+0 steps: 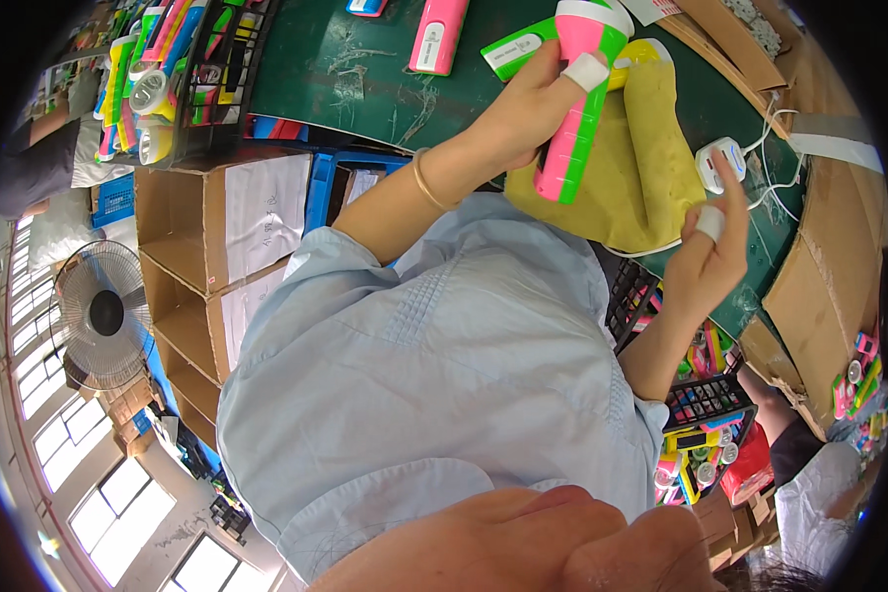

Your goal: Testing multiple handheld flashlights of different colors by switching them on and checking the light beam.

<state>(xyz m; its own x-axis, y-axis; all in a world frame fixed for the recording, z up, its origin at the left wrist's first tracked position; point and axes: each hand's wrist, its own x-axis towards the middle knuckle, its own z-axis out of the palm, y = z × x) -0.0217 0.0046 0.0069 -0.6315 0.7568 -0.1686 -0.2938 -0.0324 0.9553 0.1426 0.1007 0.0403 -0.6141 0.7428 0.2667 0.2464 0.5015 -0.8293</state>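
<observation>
My left hand [538, 104] is closed around a pink and green flashlight [584, 118], its wide head pointing away from me. White tape wraps the left thumb. My right hand [708, 252] holds nothing visible; its index finger stretches up to a white charger block [717, 163] with white cables, and whether it touches cannot be told. White tape covers a digit of this hand too. Beneath the held flashlight lies a folded yellow cloth [602, 202]. A green flashlight [513, 54] and a yellow flashlight [643, 57] lie beside it, partly hidden. Farther left rests a pink flashlight [439, 35].
The dark green table [365, 84] has cardboard [824, 286] along its right side. A black crate [217, 89] of flashlights stands at left, another black crate [705, 400] at lower right. Cardboard boxes [178, 217] and a fan [104, 311] are left. A co-worker's sleeve [819, 483] shows at right.
</observation>
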